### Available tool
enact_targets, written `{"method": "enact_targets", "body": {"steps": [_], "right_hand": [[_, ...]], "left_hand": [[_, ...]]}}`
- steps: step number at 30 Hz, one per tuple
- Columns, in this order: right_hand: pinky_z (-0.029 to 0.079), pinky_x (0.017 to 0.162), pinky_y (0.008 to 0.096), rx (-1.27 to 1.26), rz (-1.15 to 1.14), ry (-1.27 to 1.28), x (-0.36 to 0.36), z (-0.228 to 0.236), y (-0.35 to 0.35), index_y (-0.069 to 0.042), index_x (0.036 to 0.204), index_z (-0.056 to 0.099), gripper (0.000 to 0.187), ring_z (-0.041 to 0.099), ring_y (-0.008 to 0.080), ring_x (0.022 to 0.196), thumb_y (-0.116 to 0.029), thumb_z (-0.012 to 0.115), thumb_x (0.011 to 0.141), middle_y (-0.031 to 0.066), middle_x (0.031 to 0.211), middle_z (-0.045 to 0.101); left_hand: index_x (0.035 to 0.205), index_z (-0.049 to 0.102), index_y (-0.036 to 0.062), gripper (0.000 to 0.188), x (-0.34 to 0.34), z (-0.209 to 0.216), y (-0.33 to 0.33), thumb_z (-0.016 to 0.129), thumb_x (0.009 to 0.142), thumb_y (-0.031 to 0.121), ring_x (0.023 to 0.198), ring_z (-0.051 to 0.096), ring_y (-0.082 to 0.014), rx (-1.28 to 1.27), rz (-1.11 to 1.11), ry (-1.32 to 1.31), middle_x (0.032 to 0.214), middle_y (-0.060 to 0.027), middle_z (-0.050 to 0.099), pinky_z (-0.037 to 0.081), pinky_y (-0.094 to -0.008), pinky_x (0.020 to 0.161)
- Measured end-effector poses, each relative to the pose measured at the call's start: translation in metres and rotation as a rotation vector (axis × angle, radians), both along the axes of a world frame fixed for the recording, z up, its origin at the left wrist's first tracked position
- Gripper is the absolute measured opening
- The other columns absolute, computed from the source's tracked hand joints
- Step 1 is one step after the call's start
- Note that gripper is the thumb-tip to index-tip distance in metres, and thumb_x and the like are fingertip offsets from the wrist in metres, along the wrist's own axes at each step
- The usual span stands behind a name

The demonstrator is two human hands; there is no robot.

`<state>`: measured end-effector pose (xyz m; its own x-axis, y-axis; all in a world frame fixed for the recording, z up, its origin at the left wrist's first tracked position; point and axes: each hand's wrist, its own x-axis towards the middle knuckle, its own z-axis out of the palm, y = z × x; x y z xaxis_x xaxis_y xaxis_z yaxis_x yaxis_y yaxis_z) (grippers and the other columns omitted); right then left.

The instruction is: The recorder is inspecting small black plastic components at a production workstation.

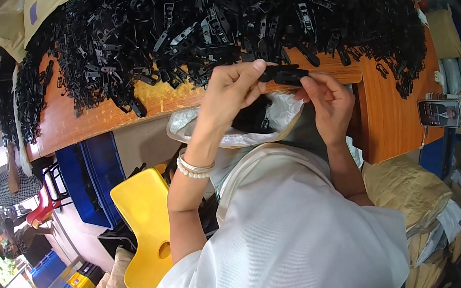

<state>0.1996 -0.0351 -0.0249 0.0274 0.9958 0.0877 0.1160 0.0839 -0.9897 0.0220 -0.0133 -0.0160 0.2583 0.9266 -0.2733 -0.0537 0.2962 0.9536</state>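
Observation:
Between my hands, just above the table's near edge, is a slim black plastic clip piece (291, 77). My left hand (235, 90), with bracelets at the wrist, pinches its left end between thumb and fingers. The thumb and fingers of my right hand (330, 102) close on the right end. Whether it is one piece or two laid together, I cannot tell. Below my hands, an open bag with a whitish lining (288, 114) rests at my lap, with black pieces inside. A large heap of similar black plastic pieces (214, 21) spreads over the table beyond my hands.
The wooden table (105, 119) runs across in front of me. A phone (439, 113) stands at its right side. To my left are a yellow chair (145, 225) and blue crates (87, 183). Brown paper sacks (405, 188) lie at the right. Other people (6, 188) are at the far left.

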Motion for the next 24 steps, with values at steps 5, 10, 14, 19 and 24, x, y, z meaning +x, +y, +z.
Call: {"method": "enact_targets", "body": {"steps": [5,10,14,19,24], "right_hand": [[0.044,0.054,0.0195,0.038,0.032,0.001,-0.011,-0.004,-0.003,0.005,0.085,0.058,0.011,0.058,0.0103,0.058,-0.005,0.06,0.08,0.0056,0.068,0.059],[0.043,0.053,0.0194,0.045,0.147,0.11,-0.017,-0.002,0.0,0.005,0.083,0.058,0.01,0.057,0.0107,0.06,-0.003,0.062,0.078,0.0054,0.073,0.058],[0.04,0.051,0.019,-0.066,0.103,0.317,-0.028,0.004,-0.003,0.005,0.092,0.058,0.018,0.056,0.0107,0.061,-0.006,0.061,0.079,0.0062,0.083,0.057],[0.038,0.05,0.0191,-0.045,0.187,0.274,-0.03,0.008,0.006,0.004,0.103,0.055,0.027,0.055,0.0113,0.061,-0.01,0.059,0.08,0.0078,0.087,0.056],[0.037,0.048,0.0189,-0.154,0.083,0.338,-0.014,0.0,0.014,0.005,0.1,0.055,0.023,0.056,0.0109,0.061,-0.01,0.055,0.083,0.0102,0.079,0.059]], "left_hand": [[0.062,0.053,-0.0008,0.038,0.014,-0.009,-0.014,0.051,0.088,0.028,0.045,0.035,-0.0036,-0.016,0.189,-0.111,0.047,0.0024,0.042,0.028,-0.0194,0.042],[0.075,0.059,0.0012,0.014,0.009,-0.006,-0.015,0.067,0.075,0.012,0.052,0.04,-0.0008,0.151,0.14,-0.077,0.058,0.0055,0.049,0.031,-0.0179,0.045],[0.073,0.058,0.0,0.012,0.007,-0.002,-0.016,0.066,0.075,0.009,0.059,0.043,-0.001,0.228,0.141,-0.141,0.064,0.0035,0.052,0.034,-0.0177,0.051],[0.071,0.058,-0.0023,0.019,-0.009,0.0,-0.004,0.063,0.078,0.014,0.061,0.046,-0.0035,0.177,0.028,-0.193,0.075,0.0005,0.053,0.035,-0.0187,0.052],[0.081,0.062,-0.0036,0.024,-0.051,0.028,0.064,0.058,0.082,0.02,0.072,0.056,-0.0127,0.648,-0.308,0.372,0.081,-0.006,0.061,0.045,-0.024,0.064]]}}
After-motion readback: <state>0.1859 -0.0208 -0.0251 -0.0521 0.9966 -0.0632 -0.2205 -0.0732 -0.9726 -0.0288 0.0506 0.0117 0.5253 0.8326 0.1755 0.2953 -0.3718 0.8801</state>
